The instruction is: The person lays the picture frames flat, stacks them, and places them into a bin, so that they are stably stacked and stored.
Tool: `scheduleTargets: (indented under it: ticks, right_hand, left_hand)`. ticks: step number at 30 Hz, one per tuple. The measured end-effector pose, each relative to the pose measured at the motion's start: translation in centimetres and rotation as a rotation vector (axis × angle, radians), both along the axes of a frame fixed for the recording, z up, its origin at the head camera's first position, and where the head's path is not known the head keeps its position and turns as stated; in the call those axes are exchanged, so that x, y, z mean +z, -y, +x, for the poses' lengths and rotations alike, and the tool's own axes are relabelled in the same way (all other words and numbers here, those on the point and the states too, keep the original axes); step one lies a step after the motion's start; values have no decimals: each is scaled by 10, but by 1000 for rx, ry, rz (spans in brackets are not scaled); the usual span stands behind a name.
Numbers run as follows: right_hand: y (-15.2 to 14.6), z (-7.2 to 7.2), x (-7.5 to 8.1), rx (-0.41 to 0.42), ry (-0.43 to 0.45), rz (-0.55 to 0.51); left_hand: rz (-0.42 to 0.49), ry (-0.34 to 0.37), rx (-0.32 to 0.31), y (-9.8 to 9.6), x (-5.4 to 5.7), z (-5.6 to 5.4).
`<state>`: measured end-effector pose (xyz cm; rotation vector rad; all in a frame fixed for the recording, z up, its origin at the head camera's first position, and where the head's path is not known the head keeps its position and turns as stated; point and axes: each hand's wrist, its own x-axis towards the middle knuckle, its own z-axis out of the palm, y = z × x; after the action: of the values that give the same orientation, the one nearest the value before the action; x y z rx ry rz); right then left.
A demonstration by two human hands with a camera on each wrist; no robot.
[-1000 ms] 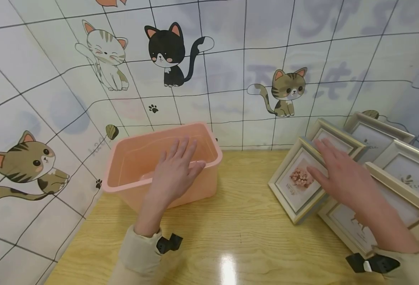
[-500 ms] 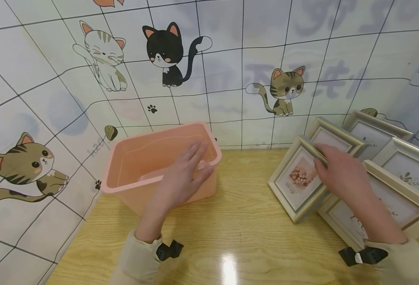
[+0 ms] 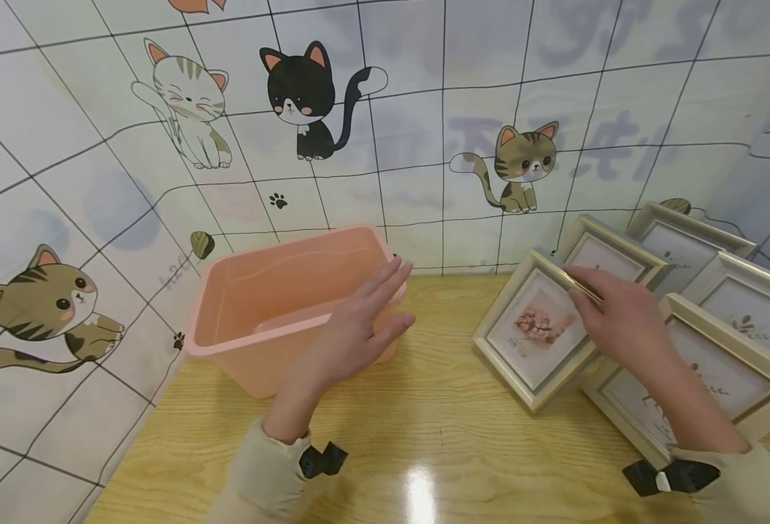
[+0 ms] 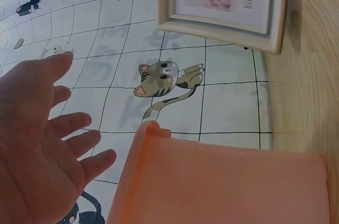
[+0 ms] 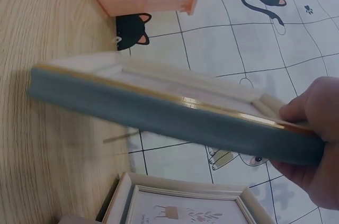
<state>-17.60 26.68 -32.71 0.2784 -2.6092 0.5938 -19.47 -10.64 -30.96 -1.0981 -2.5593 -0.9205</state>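
My right hand (image 3: 627, 320) grips the upper right edge of a cream picture frame (image 3: 534, 331) with pink flowers in it. In the right wrist view, the thumb and fingers pinch the frame's grey-blue side (image 5: 175, 121) from both faces. The frame leans, tilted, and looks lifted off the table there. My left hand (image 3: 352, 335) hovers by the right end of a pink plastic bin (image 3: 254, 371), holding nothing. Its fingers are spread and relaxed in the left wrist view, beside the bin's wall (image 4: 233, 187). No contents show inside the bin.
Several more picture frames lean together at the right, among them a large front one (image 3: 680, 386) and one just behind the held frame (image 3: 621, 240). A wall covering with cartoon cats (image 3: 418, 196) rises behind the wooden table (image 3: 450, 451).
The right hand has come down onto the flower picture frame, grasped it and drawn it slightly left. The left hand has moved right, from over the bin's middle toward its right end.
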Motion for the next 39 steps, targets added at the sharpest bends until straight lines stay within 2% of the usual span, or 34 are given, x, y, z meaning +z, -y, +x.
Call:
scheduleTargets:
  ticks: [3,8,15,22,27,30,34,36,39]
  right_hand:
    - [-1,4,-1,48,-75,-69]
    - [0,10,-2,116,-84,-167]
    - [7,20,-1,210,-104,-298]
    - [14,26,0,325,-143,-375]
    - [21,30,1,376,-108,-441]
    - [24,32,2,381,-65,-478]
    - [27,34,3,384,-36,-512]
    - [29,34,3,397,-31,-527]
    - [31,33,1,413,-29,-546]
  left_hand:
    - [-13,-9,-6,-4,-2,0]
    - [18,8,-39,-11,-2,0]
    - [104,14,-110,-22,-3,1]
    - [215,35,-201,-35,-10,0]
    - [324,114,-284,-45,-13,0]
    - [396,173,-363,-51,-15,0]
    - [441,240,-445,-57,-16,0]
    - [446,262,-455,-60,-17,0]
    - [438,283,-436,-64,-18,2]
